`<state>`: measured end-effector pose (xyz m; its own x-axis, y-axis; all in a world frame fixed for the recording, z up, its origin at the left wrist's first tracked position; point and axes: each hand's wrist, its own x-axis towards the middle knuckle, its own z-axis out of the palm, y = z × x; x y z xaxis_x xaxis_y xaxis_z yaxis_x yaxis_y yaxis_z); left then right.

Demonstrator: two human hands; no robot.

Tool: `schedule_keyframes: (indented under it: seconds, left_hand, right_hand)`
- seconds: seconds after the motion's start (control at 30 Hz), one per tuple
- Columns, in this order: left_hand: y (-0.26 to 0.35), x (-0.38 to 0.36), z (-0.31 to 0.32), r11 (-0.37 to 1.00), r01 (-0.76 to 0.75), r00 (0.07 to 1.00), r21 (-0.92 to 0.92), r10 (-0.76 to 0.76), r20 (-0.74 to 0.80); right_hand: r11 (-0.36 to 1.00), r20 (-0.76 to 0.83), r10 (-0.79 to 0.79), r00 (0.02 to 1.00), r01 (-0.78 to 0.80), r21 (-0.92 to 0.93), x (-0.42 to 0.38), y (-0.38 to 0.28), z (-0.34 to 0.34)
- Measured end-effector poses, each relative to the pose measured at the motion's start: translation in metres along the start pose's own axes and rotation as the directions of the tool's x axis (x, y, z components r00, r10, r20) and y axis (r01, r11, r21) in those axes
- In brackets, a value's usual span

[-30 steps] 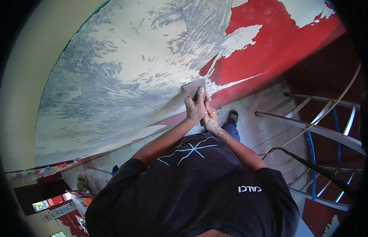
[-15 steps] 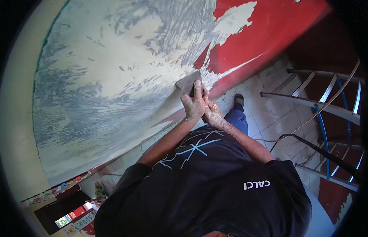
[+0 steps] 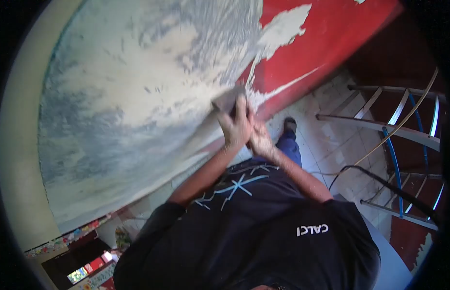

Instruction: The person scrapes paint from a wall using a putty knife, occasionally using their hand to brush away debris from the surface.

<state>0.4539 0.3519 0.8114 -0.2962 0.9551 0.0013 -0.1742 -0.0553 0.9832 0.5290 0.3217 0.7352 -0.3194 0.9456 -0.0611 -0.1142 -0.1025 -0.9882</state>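
Observation:
A wide-bladed paint scraper [image 3: 226, 100] lies against a wall that is partly bare and partly red. My left hand [image 3: 236, 129] is closed on it, with one finger stretched along the blade. Close beside it, my right hand [image 3: 260, 138] is wrapped round the lower part of the same tool, touching my left hand. The handle is mostly hidden by my fingers. The blade is at the ragged edge between the scraped pale-grey surface [image 3: 152, 92] and the red paint [image 3: 302, 63]. White dust coats both hands.
A metal ladder [image 3: 375, 121] stands to the right, with a blue strap or rope [image 3: 393, 159] on it. A thin tan cord [image 3: 379, 154] and a black hose [image 3: 379, 181] run over the tiled floor [image 3: 326, 140]. A colourful decorated strip [image 3: 65, 238] is at lower left.
The scraper and both hands have shifted very slightly left, still held together at the paint edge. The whole view has moved a little and is more blurred.

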Motion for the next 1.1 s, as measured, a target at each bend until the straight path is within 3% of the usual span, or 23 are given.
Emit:
schedule_keyframes:
  seconds: [0.07, 0.1, 0.13, 0.2, 0.23, 0.27, 0.37, 0.5, 0.6, 0.63, 0.73, 0.8, 0.87, 0.9, 0.93, 1.0, 1.07, 1.1]
  left_hand:
    - [0.017, 0.001, 0.002, 0.997, 0.043, 0.999, 0.064, -0.044, 0.013]
    - [-0.004, 0.001, -0.005, 0.995, -0.008, 1.0, 0.099, 0.009, -0.011]
    - [-0.004, -0.009, -0.007, 0.987, -0.052, 0.999, 0.15, 0.054, -0.007]
    - [-0.02, -0.01, -0.016, 0.996, 0.09, 0.996, 0.01, -0.09, 0.005]
    - [-0.015, -0.011, -0.012, 0.997, 0.07, 0.997, 0.024, -0.069, -0.017]
    - [-0.011, -0.013, -0.011, 0.995, 0.095, 0.995, 0.01, -0.094, -0.02]
    - [-0.011, -0.013, -0.01, 0.99, 0.138, 0.99, -0.039, -0.14, -0.029]
    - [-0.014, -0.008, -0.008, 0.991, 0.131, 0.989, 0.032, -0.128, -0.07]
    - [-0.01, -0.011, -0.007, 0.995, 0.104, 0.992, 0.002, -0.104, -0.067]
    - [-0.012, -0.013, -0.008, 0.983, 0.174, 0.982, -0.063, -0.178, -0.069]
    - [-0.025, -0.012, -0.013, 0.988, 0.125, 0.992, -0.089, -0.127, -0.018]
    - [-0.007, -0.004, -0.002, 1.0, -0.018, 0.998, 0.019, 0.019, -0.064]
    - [0.017, -0.006, 0.001, 0.998, 0.058, 0.998, -0.031, -0.058, -0.013]
    - [0.001, -0.006, -0.009, 0.997, -0.018, 0.999, 0.08, 0.015, 0.037]
    - [-0.016, -0.009, -0.009, 0.999, 0.004, 0.999, -0.038, -0.006, -0.04]
    - [-0.009, -0.01, -0.007, 1.0, 0.026, 1.0, -0.017, -0.026, -0.005]
    - [-0.004, -0.009, -0.003, 0.994, 0.102, 0.991, -0.034, -0.105, -0.081]
    - [-0.006, -0.016, -0.008, 0.986, 0.166, 0.984, -0.006, -0.166, -0.07]
  right_hand:
    - [0.999, 0.054, 0.048, 0.997, -0.046, -0.022, 0.003, -0.027, -0.001]
    - [0.89, 0.143, -0.086, 0.986, 0.141, -0.435, 0.002, 0.008, -0.006]
    - [0.996, 0.069, -0.016, 0.998, 0.022, -0.088, -0.008, 0.022, -0.003]
    - [0.948, 0.014, 0.14, 0.99, -0.138, 0.285, -0.015, 0.012, 0.011]
    - [0.939, 0.033, 0.189, 0.981, -0.191, 0.285, -0.014, 0.012, 0.01]
    - [0.967, 0.06, 0.185, 0.981, -0.193, 0.165, -0.016, 0.001, 0.006]
    - [0.959, 0.084, 0.131, 0.988, -0.148, 0.243, -0.019, 0.017, 0.006]
    - [0.927, 0.053, 0.244, 0.968, -0.249, 0.28, -0.013, 0.003, 0.008]
    - [0.945, 0.077, 0.166, 0.983, -0.181, 0.274, -0.019, 0.001, 0.009]
    - [0.956, 0.094, 0.201, 0.975, -0.216, 0.201, -0.019, 0.0, 0.005]
    - [0.918, 0.047, 0.349, 0.936, -0.352, 0.182, -0.016, 0.011, 0.006]
    - [0.976, 0.045, 0.197, 0.979, -0.2, 0.089, -0.008, -0.021, 0.001]
    - [0.993, 0.067, 0.09, 0.994, -0.094, 0.072, -0.006, -0.026, 0.004]
    - [0.976, 0.14, 0.022, 0.99, 0.009, -0.216, -0.004, 0.012, -0.006]
    - [0.994, 0.147, 0.109, 0.983, -0.105, -0.035, -0.012, 0.013, -0.004]
    - [0.907, 0.1, 0.359, 0.928, -0.372, 0.198, -0.013, -0.004, 0.003]
    - [0.993, 0.144, 0.116, 0.983, -0.114, -0.021, -0.012, -0.01, -0.004]
    - [0.98, 0.13, 0.18, 0.975, -0.189, 0.063, -0.021, -0.011, -0.002]
